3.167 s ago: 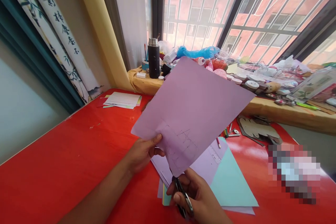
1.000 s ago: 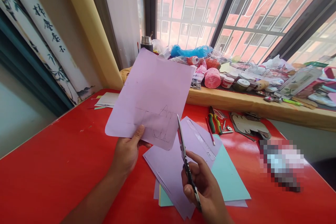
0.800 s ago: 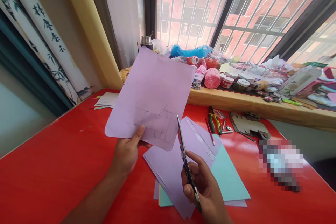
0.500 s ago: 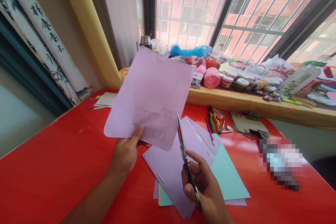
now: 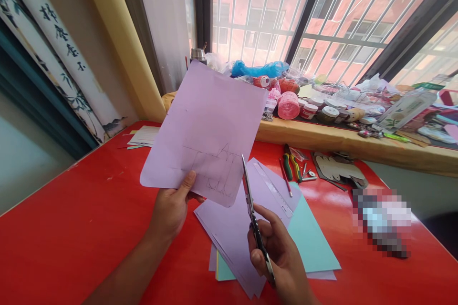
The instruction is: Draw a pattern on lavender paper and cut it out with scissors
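Note:
My left hand [image 5: 173,209] grips a purple sheet of paper [image 5: 214,109] by its lower edge, thumb on the front, other fingers behind. Thin pencil lines with zigzag shapes run across the sheet's lower part. In my right hand [image 5: 275,248] is a pair of scissors [image 5: 255,224], its fingers curled around the dark handles. The blades point up beside the sheet's lower right edge; whether they touch the paper I cannot tell. Beneath the hands lie purple sheets [image 5: 236,238] and a light green sheet [image 5: 311,233], with a clear ruler [image 5: 274,189] on top.
A red table [image 5: 71,228] spreads below. Pliers [image 5: 292,164], a pencil [image 5: 286,178] and grey cut-out pieces [image 5: 339,171] lie at its far right, near a blurred object [image 5: 381,224]. White papers [image 5: 145,136] rest at the back left. Jars [image 5: 308,111] and craft supplies crowd the windowsill [image 5: 322,136].
The purple sheet has tilted very slightly in my left hand. Both hands and the scissors stay almost where they were.

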`<state>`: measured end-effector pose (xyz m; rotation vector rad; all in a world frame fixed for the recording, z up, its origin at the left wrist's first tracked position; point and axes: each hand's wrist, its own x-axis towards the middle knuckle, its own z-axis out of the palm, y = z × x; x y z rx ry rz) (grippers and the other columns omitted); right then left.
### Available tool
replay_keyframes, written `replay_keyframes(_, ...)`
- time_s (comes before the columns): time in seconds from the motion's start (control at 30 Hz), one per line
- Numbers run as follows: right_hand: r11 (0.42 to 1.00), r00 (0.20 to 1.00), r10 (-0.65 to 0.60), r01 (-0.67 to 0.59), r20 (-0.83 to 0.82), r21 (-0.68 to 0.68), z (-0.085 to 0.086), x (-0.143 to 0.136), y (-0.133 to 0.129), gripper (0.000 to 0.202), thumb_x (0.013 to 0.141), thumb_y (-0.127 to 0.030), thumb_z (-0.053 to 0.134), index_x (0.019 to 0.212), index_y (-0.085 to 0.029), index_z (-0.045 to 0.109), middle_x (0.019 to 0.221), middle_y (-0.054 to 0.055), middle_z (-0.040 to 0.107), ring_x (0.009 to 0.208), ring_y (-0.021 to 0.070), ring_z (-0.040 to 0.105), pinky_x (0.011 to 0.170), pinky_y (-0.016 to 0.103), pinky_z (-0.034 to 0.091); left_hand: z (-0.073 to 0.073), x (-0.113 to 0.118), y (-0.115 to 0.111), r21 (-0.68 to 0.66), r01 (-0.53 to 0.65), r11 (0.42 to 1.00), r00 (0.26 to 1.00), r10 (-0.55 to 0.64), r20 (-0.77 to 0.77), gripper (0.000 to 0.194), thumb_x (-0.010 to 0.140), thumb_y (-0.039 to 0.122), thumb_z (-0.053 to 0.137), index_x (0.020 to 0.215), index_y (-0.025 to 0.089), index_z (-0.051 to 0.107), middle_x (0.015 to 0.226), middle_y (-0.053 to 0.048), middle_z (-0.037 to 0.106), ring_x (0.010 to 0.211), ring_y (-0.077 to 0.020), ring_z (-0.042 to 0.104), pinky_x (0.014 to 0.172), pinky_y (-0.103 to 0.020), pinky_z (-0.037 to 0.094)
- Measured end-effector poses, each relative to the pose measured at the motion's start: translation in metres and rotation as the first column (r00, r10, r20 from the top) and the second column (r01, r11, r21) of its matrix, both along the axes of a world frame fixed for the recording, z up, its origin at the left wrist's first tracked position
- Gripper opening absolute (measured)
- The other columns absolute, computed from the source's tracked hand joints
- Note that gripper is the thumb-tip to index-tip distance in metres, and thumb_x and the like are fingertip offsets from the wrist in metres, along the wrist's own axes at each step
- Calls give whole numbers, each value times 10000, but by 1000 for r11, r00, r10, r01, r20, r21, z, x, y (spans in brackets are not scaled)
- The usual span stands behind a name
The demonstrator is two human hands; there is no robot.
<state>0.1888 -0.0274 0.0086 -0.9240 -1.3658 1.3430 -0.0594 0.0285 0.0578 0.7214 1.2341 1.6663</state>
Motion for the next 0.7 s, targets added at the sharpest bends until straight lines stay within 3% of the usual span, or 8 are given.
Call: replay_keyframes(0.7,1000,1000,23,-22,6,-13,-2,5,-1,704,1001,-634,795,1595,-306,605,786,-35,479,645,174,386,579,300,321,7,1,1,20,-38,999,999,37,35,593,695,583,1022,1057,174,794,1015,-70,757,721,-183,664,482,-286,585)
